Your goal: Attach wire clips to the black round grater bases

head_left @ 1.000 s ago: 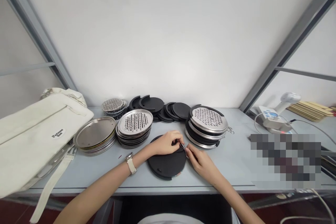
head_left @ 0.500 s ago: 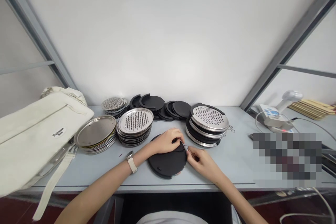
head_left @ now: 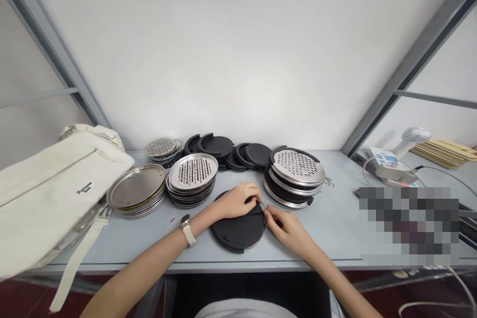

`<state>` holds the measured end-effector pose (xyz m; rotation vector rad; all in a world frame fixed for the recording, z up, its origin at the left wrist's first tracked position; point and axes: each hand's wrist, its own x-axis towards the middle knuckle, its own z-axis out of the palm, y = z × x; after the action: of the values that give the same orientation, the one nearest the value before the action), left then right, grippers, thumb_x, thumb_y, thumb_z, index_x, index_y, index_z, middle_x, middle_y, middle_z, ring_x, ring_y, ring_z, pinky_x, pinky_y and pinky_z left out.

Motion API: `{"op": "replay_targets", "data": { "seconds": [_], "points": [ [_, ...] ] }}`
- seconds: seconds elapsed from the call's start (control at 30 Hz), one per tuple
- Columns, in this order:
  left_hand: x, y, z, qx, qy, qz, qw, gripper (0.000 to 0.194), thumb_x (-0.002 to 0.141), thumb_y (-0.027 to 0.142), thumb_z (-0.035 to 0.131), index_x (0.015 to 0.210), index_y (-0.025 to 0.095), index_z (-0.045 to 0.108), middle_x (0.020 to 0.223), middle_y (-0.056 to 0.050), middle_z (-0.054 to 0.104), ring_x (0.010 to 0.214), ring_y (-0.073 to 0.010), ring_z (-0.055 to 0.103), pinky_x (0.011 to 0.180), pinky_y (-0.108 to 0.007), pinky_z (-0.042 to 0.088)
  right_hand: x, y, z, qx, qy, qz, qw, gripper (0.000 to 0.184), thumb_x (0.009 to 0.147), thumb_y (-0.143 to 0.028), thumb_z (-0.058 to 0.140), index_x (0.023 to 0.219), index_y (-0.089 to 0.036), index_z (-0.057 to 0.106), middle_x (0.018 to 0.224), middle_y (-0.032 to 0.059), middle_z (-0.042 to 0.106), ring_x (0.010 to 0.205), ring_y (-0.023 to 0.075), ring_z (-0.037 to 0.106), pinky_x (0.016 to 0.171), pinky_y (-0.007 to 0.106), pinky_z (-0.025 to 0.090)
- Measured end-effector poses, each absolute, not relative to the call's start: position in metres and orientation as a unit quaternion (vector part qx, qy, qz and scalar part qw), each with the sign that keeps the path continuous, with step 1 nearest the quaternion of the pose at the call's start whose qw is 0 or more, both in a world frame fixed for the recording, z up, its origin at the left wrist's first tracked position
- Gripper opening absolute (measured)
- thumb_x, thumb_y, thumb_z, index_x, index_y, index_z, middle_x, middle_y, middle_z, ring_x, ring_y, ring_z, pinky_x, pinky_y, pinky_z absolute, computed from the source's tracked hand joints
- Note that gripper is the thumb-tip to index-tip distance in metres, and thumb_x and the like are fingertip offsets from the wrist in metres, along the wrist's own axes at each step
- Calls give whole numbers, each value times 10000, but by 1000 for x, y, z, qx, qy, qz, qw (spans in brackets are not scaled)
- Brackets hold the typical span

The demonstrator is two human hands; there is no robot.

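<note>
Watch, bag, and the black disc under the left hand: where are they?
Watch (head_left: 189, 233): head view, on its strap.
Bag (head_left: 55, 198): head view, on its side.
Black disc (head_left: 240, 232): head view, on its upper face.

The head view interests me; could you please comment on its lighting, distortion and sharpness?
Head view: soft light, brightest on the middle of the wall; grey posts splaying outward at the top, probably wide-lens distortion; a pixelated block hiding part of the bench at right; the wire piece at the right hand too small to make out finely.
</note>
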<state>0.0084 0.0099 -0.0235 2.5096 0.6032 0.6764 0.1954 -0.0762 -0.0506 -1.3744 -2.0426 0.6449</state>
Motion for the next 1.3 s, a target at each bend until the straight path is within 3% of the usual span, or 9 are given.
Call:
{"op": "replay_targets", "data": {
  "seconds": [0.37,0.47,0.57,0.67,0.73,0.83,1.0,1.3],
  "points": [
    [7,9,-19,917,235,237,219,176,852,61,471,894,184,589,917,-16,592,902,-153,566,858,-266,448,196,-77,-48,-515,-753,277,300,345,954,-351,363,645,-217,289,579,-65,274,547,104,268,519,242,204],
    [-4,1,-8,915,248,233,216,151,888,118,470,954,188,586,947,-27,602,881,-160,579,826,-277,468,196,-76,-49,-506,-752,283,313,332,959,-341,362,658,-215,299,586,-65,283,551,104,283,524,240,215],
    [-25,-19,0,917,261,220,205,210,921,234,498,1114,197,573,1087,-63,616,1014,-202,578,910,-334,458,196,-76,-48,-500,-741,285,346,306,961,-334,366,682,-217,318,607,-62,295,562,106,299,528,238,232],
    [-44,-51,-3,937,281,162,129,542,924,373,524,1425,241,368,1431,-81,453,1317,-249,413,1091,-417,341,196,-76,-45,-498,-726,273,388,279,957,-314,380,698,-216,340,630,-57,311,582,111,311,547,237,257],
    [-48,-74,-10,936,309,153,69,604,953,358,463,1499,241,231,1520,-66,333,1398,-244,305,1134,-451,281,196,-77,-44,-499,-720,267,401,267,954,-299,387,702,-215,353,634,-56,321,584,112,313,554,237,265],
    [-39,-101,-23,920,362,149,15,627,970,338,423,1520,194,156,1546,-66,268,1424,-230,252,1144,-433,275,195,-78,-43,-499,-719,264,405,257,948,-281,398,702,-214,366,630,-55,333,580,112,319,552,236,271],
    [-15,-116,-37,892,407,187,-59,615,959,306,421,1509,138,204,1535,-96,287,1416,-253,268,1122,-434,305,195,-77,-42,-507,-715,259,405,243,944,-291,423,719,-205,454,619,-48,378,571,115,350,551,233,300],
    [-8,-117,-52,858,451,220,-110,606,931,262,431,1498,137,257,1509,-97,347,1405,-277,289,1095,-451,329,198,-76,-48,-543,-664,254,448,263,928,-373,472,955,-175,642,599,-38,427,554,124,389,549,241,333]
  ]
}}
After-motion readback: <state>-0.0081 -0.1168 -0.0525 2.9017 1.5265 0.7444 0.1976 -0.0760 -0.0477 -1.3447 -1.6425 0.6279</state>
